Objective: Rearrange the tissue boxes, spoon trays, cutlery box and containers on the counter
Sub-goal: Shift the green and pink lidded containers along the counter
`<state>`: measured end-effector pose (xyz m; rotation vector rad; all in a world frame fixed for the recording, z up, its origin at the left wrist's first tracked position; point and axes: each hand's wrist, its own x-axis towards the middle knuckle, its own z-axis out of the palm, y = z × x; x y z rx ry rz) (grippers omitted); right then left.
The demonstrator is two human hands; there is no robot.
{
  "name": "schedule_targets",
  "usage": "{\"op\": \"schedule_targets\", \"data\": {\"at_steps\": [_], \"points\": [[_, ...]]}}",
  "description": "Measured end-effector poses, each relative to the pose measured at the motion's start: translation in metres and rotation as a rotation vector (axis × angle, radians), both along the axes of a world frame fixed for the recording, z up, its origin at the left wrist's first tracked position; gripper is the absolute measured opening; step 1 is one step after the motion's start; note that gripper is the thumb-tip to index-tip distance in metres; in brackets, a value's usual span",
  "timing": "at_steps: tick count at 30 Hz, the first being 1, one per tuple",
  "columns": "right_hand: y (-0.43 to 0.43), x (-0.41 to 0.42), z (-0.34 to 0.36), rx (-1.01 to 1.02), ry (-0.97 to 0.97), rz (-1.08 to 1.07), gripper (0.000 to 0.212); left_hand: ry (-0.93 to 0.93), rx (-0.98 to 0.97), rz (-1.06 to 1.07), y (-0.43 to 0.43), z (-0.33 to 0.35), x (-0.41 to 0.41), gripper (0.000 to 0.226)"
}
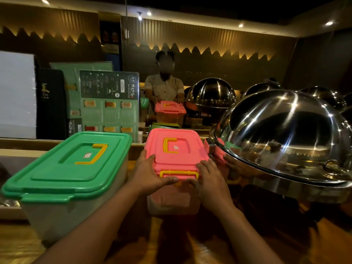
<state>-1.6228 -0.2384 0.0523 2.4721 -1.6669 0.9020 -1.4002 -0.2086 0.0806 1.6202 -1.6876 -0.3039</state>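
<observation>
While both hands [150, 174] grip it, glossy rectangular pink-lidded plastic container [175, 149]

Both hands, left hand [150, 175] and right hand [209, 181], on the pink-lidded container [177, 149], beside the green-lidded container [64, 168].

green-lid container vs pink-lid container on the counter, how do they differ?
Colour: the green-lid container has a green lid, the pink-lid container a pink one.
Size: the green-lid container looks larger, though it also sits nearer the camera.
Contact: the left hand and right hand grip the pink-lid container's near end; nothing touches the green-lid container.
Front latch: green on the green-lid container, yellow on the pink-lid one.
Shared: translucent bodies, yellow lid handles, lids on.
</observation>
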Motion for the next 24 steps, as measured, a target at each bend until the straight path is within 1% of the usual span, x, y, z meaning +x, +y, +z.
{"op": "schedule_targets", "data": {"at_steps": [3, 5, 7, 11, 15, 20, 22, 24], "points": [[-0.001, -0.001, -0.001, -0.017, -0.04, 0.012, 0.069, 0.02, -0.008, -0.01, -0.004, -0.003, 0.003, 0.125], [-0.002, -0.002, -0.003, -0.012, -0.056, 0.017, 0.066, 0.03, -0.002, -0.015, -0.006, -0.006, 0.004, 0.127], [-0.002, -0.003, -0.003, -0.009, -0.063, 0.02, 0.064, 0.037, -0.006, -0.016, -0.007, -0.008, 0.004, 0.129], [-0.003, -0.003, 0.0, 0.025, -0.058, 0.019, 0.068, 0.034, 0.001, 0.0, -0.009, -0.009, 0.005, 0.133], [-0.003, -0.002, 0.002, 0.027, -0.061, 0.031, 0.064, 0.022, 0.001, 0.01, -0.006, -0.006, 0.003, 0.129], [-0.004, -0.002, 0.001, 0.016, -0.03, 0.035, 0.066, 0.019, 0.045, 0.038, -0.002, -0.003, 0.003, 0.128], [-0.005, -0.002, 0.004, 0.039, 0.009, 0.024, 0.067, -0.004, 0.069, 0.021, 0.003, 0.001, 0.003, 0.12], [-0.003, 0.001, 0.005, 0.051, 0.088, -0.015, 0.068, -0.047, 0.112, 0.006, 0.017, 0.008, 0.006, 0.114]]}}
